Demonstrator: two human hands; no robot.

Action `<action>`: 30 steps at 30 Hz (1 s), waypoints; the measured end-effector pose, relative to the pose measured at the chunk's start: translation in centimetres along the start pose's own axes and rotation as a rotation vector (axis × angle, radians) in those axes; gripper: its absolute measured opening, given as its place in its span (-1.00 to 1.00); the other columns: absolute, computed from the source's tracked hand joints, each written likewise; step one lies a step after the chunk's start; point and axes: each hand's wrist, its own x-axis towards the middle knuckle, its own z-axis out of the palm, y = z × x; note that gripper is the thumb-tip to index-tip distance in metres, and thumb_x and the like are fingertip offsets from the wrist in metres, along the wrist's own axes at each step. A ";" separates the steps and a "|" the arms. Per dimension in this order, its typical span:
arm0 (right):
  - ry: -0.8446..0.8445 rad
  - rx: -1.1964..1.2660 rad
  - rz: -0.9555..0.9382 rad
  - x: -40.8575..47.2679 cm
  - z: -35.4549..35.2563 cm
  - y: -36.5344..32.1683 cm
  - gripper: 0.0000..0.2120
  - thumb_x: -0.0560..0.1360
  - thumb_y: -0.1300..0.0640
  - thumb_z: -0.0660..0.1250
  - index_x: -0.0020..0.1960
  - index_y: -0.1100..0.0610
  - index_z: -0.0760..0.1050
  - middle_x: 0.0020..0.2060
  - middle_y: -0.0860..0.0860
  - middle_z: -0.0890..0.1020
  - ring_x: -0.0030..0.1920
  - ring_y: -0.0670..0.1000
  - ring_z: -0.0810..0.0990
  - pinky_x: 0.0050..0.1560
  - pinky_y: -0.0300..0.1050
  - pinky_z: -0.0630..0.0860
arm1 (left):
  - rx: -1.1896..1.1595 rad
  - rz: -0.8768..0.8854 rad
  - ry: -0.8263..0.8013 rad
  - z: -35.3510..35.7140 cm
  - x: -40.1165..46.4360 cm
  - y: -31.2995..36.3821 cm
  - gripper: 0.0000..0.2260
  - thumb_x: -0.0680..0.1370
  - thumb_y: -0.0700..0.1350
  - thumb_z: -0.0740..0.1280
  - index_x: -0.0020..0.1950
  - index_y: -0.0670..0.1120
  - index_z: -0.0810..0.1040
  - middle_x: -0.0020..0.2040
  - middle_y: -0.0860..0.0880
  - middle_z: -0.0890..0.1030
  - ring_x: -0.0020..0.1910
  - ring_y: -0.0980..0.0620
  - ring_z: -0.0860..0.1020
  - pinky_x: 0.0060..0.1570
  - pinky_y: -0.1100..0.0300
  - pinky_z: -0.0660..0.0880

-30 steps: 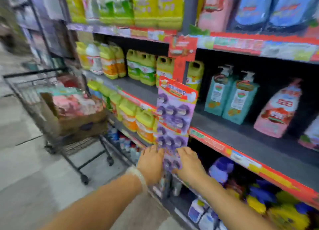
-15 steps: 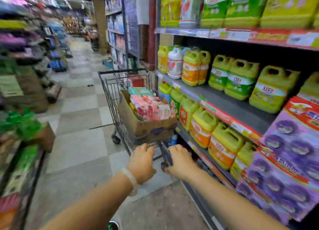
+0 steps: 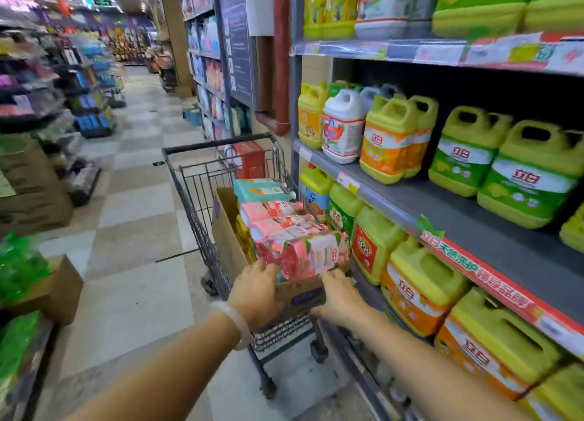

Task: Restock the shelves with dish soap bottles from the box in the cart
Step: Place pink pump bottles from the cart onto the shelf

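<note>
Two bare hands reach toward a wire shopping cart [image 3: 202,199] parked in a supermarket aisle, close against the shelving on the person's right. The left hand [image 3: 254,294], with a pale bangle [image 3: 235,322] on its wrist, lies flat against the near wall of a cardboard box [image 3: 227,246] sitting in the cart, fingers spread and loose, gripping nothing. The right hand [image 3: 339,297] rests against the box's near right corner; whether its fingers curl around anything cannot be told.

Shelves [image 3: 474,218] beside the cart carry rows of yellow-green handled jugs [image 3: 534,174] with green labels, orange-labelled jugs [image 3: 392,142], and one white jug [image 3: 343,126]. A red price strip [image 3: 493,278] runs along a shelf edge. Lower down, more orange-labelled jugs [image 3: 420,284] stand just beside the cart, leaving little room between. A red carton [image 3: 249,160] sits at the cart's far end. On the left, a brown box [image 3: 60,291] stands on the checkered floor [image 3: 132,199] beside green packages [image 3: 19,269], and blurred displays line that side.

Inside the cardboard box, dish soap bottles [image 3: 303,253] lie on their sides, stacked above the rim: pink ones with fruit-printed labels nearest the hands, a teal one [image 3: 262,190] farther back, and some yellow below.
</note>
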 end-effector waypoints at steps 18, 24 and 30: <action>0.064 0.736 0.554 20.2 1.9 4.7 -0.71 0.57 -0.17 0.11 0.12 -0.02 0.42 -0.04 -0.06 0.48 -0.07 -0.07 0.48 -0.07 -0.22 0.29 | -0.111 0.301 -0.450 3.0 27.0 0.1 -0.52 0.44 0.20 0.33 0.18 -0.12 0.51 0.14 -0.10 0.57 0.20 -0.09 0.51 0.14 0.11 0.44; 0.019 1.188 0.788 21.8 3.9 5.3 -0.73 0.47 -0.18 0.32 -0.17 0.02 0.45 -0.33 -0.09 0.48 -0.34 -0.13 0.44 -0.29 -0.23 0.45 | -0.095 0.284 -0.801 4.3 31.6 1.4 -0.38 0.19 0.25 0.47 0.13 -0.08 0.58 0.05 -0.05 0.62 0.02 0.00 0.59 0.04 0.15 0.55; -0.028 1.560 0.933 22.0 4.2 6.0 -0.69 0.39 -0.12 0.43 -0.16 0.12 0.50 -0.30 0.03 0.56 -0.23 0.01 0.53 -0.24 -0.10 0.54 | -0.077 0.187 -0.792 5.7 32.7 2.9 -0.30 0.22 0.06 0.52 0.25 -0.22 0.44 0.16 -0.08 0.56 0.09 -0.03 0.57 0.10 0.13 0.56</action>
